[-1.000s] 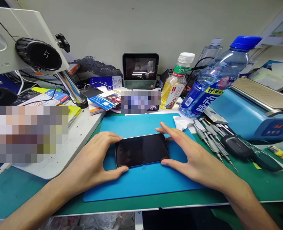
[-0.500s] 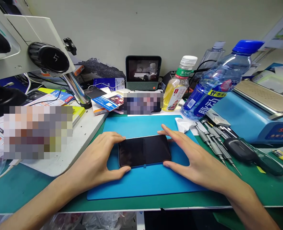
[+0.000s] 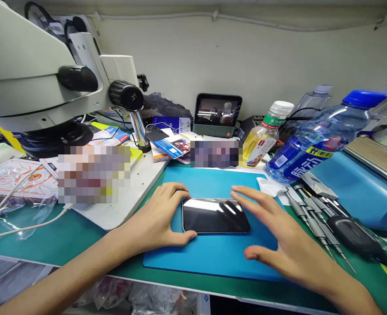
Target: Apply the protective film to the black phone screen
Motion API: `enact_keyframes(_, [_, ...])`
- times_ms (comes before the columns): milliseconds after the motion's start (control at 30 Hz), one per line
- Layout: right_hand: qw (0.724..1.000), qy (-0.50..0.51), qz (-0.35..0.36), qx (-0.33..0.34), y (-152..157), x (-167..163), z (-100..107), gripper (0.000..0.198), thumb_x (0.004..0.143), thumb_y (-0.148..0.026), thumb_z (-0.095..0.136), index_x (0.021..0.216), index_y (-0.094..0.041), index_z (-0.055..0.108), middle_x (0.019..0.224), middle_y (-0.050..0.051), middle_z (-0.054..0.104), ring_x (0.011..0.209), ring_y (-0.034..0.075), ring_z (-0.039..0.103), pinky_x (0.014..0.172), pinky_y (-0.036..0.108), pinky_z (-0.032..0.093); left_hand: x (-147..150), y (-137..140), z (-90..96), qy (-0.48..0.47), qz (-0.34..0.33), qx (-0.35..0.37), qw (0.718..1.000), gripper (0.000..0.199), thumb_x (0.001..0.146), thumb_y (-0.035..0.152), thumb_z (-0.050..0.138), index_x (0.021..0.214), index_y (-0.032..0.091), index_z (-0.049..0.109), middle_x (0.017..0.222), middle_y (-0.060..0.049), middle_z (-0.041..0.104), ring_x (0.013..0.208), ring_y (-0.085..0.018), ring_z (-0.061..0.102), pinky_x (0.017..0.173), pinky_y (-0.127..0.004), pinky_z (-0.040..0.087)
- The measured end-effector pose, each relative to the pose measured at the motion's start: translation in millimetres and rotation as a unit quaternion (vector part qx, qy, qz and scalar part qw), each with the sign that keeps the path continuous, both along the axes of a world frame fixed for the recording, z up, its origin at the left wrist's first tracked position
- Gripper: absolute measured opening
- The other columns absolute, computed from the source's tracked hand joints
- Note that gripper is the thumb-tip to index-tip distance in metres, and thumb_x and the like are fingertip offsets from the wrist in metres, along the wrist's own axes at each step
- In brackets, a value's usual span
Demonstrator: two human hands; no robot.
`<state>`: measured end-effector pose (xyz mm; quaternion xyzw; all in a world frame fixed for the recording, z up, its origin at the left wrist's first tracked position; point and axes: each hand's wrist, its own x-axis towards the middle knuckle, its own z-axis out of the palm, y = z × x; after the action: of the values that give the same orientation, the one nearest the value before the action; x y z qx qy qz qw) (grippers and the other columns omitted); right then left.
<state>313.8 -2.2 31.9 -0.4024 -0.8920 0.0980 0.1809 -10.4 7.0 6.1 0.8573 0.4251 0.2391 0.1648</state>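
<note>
A smartphone (image 3: 214, 221) with a dark, glossy screen lies crosswise on a blue work mat (image 3: 193, 258). My left hand (image 3: 160, 214) grips its left end, the thumb on the near edge and the fingers at the far edge. Over the right end my right hand (image 3: 275, 232) is spread, thumb and fingers apart, holding nothing. White streaks and the right fingers are reflected in the screen. Just beyond the right hand lies a crumpled white wipe (image 3: 270, 187).
Several precision screwdrivers (image 3: 313, 218) and a black-handled tool (image 3: 353, 236) lie at right. Two drink bottles, one with yellow liquid (image 3: 257, 144) and one blue-capped (image 3: 311, 148), stand behind. A microscope (image 3: 26, 83) overhangs the left; a small display (image 3: 217, 111) stands at the back.
My right hand has come off the phone's right end and its thumb has moved away. My left hand keeps its grip. The view has turned left, and bright reflections now cross the screen.
</note>
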Motion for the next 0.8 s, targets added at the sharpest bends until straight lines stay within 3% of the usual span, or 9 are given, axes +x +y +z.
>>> enact_keyframes(167, [0.988, -0.057, 0.136, 0.041, 7.6, -37.8, 25.4, 0.065, 0.097, -0.058, 0.067, 0.153, -0.028, 0.056, 0.16, 0.011, 0.055, 0.148, 0.033, 0.051, 0.122, 0.051, 0.045, -1.3, 0.5, -0.7, -0.009, -0.011, 0.004, 1.0, 0.06, 0.082, 0.042, 0.085, 0.131, 0.024, 0.056, 0.144, -0.013, 0.057, 0.138, -0.035, 0.053, 0.115, -0.055, 0.048])
enact_keyframes(300, [0.978, -0.062, 0.198, -0.013, 28.0, -64.1, 33.5, 0.065, 0.095, -0.064, 0.067, 0.147, -0.025, 0.063, 0.161, 0.012, 0.054, 0.149, 0.031, 0.049, 0.124, 0.049, 0.042, -2.3, 0.7, -3.4, -0.012, -0.017, -0.002, 1.0, 0.067, 0.083, 0.04, 0.084, 0.14, 0.026, 0.052, 0.148, -0.013, 0.054, 0.142, -0.036, 0.05, 0.118, -0.056, 0.046])
enact_keyframes(433, [0.967, -0.046, 0.248, -0.04, 40.5, -73.1, 29.9, 0.063, 0.093, -0.06, 0.072, 0.143, -0.023, 0.066, 0.166, 0.012, 0.047, 0.154, 0.028, 0.042, 0.127, 0.045, 0.036, -2.2, 0.4, -5.7, -0.011, -0.012, -0.006, 1.0, 0.072, 0.083, 0.038, 0.084, 0.143, 0.025, 0.048, 0.148, -0.013, 0.053, 0.141, -0.036, 0.05, 0.118, -0.056, 0.045])
enact_keyframes(567, [0.966, -0.022, 0.254, -0.043, 37.5, -72.3, 22.5, 0.061, 0.091, -0.057, 0.076, 0.141, -0.022, 0.068, 0.164, 0.013, 0.048, 0.155, 0.027, 0.04, 0.128, 0.042, 0.034, -2.1, -0.1, -6.5, -0.006, -0.011, -0.01, 1.0, 0.07, 0.084, 0.035, 0.083, 0.143, 0.026, 0.047, 0.15, -0.012, 0.052, 0.142, -0.035, 0.049, 0.119, -0.053, 0.046])
enact_keyframes(800, [0.958, -0.017, 0.288, 0.003, 31.4, -71.3, 7.2, 0.06, 0.096, -0.06, 0.068, 0.141, -0.021, 0.066, 0.169, 0.012, 0.042, 0.161, 0.023, 0.029, 0.132, 0.042, 0.021, -4.3, 1.0, -11.2, 0.016, -0.012, -0.02, 1.0, 0.07, 0.079, 0.018, 0.077, 0.141, 0.027, 0.046, 0.154, -0.011, 0.046, 0.149, -0.035, 0.041, 0.124, -0.055, 0.039])
